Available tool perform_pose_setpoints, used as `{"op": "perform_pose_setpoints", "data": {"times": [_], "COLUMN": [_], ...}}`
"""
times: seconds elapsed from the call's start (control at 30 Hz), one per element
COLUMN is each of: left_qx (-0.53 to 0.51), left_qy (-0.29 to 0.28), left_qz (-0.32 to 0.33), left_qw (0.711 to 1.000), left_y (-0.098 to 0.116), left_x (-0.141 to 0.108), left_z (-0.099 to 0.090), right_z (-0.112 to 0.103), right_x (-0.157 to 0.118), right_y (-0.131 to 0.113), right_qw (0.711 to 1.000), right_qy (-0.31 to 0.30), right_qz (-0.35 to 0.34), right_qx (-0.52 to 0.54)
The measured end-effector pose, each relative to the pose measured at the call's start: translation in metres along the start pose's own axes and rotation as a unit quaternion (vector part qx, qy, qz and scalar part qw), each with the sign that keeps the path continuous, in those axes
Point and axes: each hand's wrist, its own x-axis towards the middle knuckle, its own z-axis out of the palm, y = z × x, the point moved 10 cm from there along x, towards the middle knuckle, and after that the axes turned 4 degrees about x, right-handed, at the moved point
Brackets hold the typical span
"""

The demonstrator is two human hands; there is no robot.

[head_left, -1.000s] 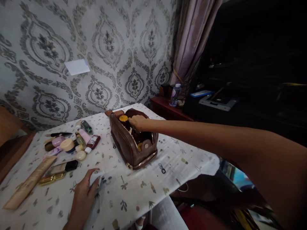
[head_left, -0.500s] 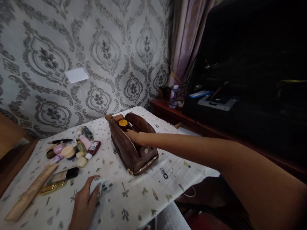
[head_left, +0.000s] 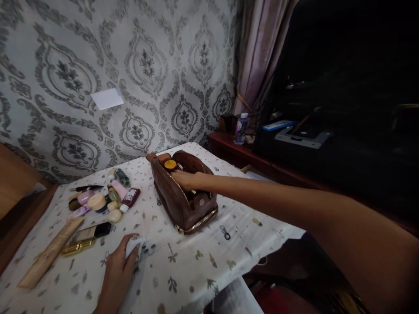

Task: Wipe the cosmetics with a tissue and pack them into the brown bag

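Note:
A brown leather toiletry bag (head_left: 170, 198) with a gold zip stands unzipped on the patterned tablecloth. My right hand (head_left: 184, 179) reaches down into it, its fingers hidden by the bag's side, so what they touch cannot be seen. Close to that hand, a gold-lidded jar (head_left: 170, 165) shows in the bag's far end, along with some dark items. At the table's near side my left hand (head_left: 120, 261) rests with thumb and fingers closed on a white cloth-like piece (head_left: 134, 246).
Left of the bag lie cosmetics: a beige tube (head_left: 50, 255), a gold tube (head_left: 77, 247), a black-capped foundation bottle (head_left: 91, 232), a red bottle (head_left: 131, 198) and several small jars. A water bottle (head_left: 241, 129) stands on the red-brown cabinet (head_left: 225, 146) beside a large dark screen.
My right hand has shifted slightly inside the bag, its wrist now more raised and bent. My left hand stays on the white piece. The view has moved a little.

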Motion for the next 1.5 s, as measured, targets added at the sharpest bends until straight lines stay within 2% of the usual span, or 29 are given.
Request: {"op": "perform_pose_setpoints", "data": {"times": [0.13, 0.2, 0.27, 0.4, 0.47, 0.6, 0.83, 0.97, 1.03, 1.13, 1.17, 1.23, 1.3, 1.33, 1.43, 1.5], "left_qx": [0.012, 0.018, 0.019, 0.012, 0.012, 0.012, 0.013, 0.016, 0.018, 0.021, 0.021, 0.018, 0.018, 0.020, 0.030, 0.038], "left_qy": [-0.006, -0.003, -0.001, 0.003, 0.009, 0.009, 0.005, 0.002, 0.008, 0.006, 0.004, 0.005, 0.007, 0.006, -0.015, -0.023], "left_qz": [0.005, 0.006, 0.010, 0.013, 0.016, 0.024, 0.022, 0.016, 0.020, 0.021, 0.022, 0.025, 0.028, 0.029, 0.030, 0.026], "left_qw": [1.000, 1.000, 1.000, 1.000, 1.000, 1.000, 1.000, 1.000, 1.000, 1.000, 1.000, 1.000, 0.999, 0.999, 0.999, 0.999], "left_y": [0.001, 0.000, -0.001, -0.002, -0.001, 0.002, 0.002, 0.001, 0.002, 0.002, 0.002, 0.002, 0.002, 0.001, -0.002, -0.005], "left_x": [0.000, 0.000, 0.000, -0.001, 0.000, 0.001, 0.000, -0.002, -0.002, -0.003, -0.003, -0.003, -0.003, -0.003, -0.003, -0.003], "left_z": [0.001, 0.001, 0.002, 0.002, 0.001, 0.000, 0.000, 0.002, 0.001, 0.001, 0.001, 0.001, 0.001, 0.001, 0.006, 0.007], "right_z": [-0.039, -0.049, -0.041, -0.007, -0.001, -0.001, 0.006, -0.005, -0.029, -0.074, -0.080, -0.071, -0.049, -0.039, -0.018, -0.006], "right_x": [-0.012, -0.022, -0.033, -0.048, -0.049, -0.048, -0.051, -0.049, -0.051, -0.067, -0.076, -0.096, -0.119, -0.131, -0.165, -0.181], "right_y": [0.010, 0.014, 0.014, 0.010, 0.007, 0.003, 0.009, 0.009, 0.004, -0.011, -0.016, -0.025, -0.040, -0.046, -0.054, -0.061], "right_qw": [0.997, 0.993, 0.989, 0.976, 0.977, 0.985, 0.988, 0.986, 0.989, 0.992, 0.992, 0.996, 0.998, 0.996, 0.984, 0.976], "right_qy": [0.023, 0.016, -0.028, -0.129, -0.126, -0.094, -0.082, -0.084, -0.048, 0.074, 0.094, 0.082, 0.064, 0.080, 0.169, 0.205], "right_qz": [0.066, 0.106, 0.130, 0.151, 0.152, 0.130, 0.128, 0.139, 0.138, 0.098, 0.080, 0.044, -0.021, -0.046, -0.055, -0.066], "right_qx": [-0.015, -0.040, -0.065, -0.090, -0.087, -0.064, -0.025, -0.022, -0.023, -0.020, -0.015, -0.005, 0.002, -0.002, -0.027, -0.033]}}
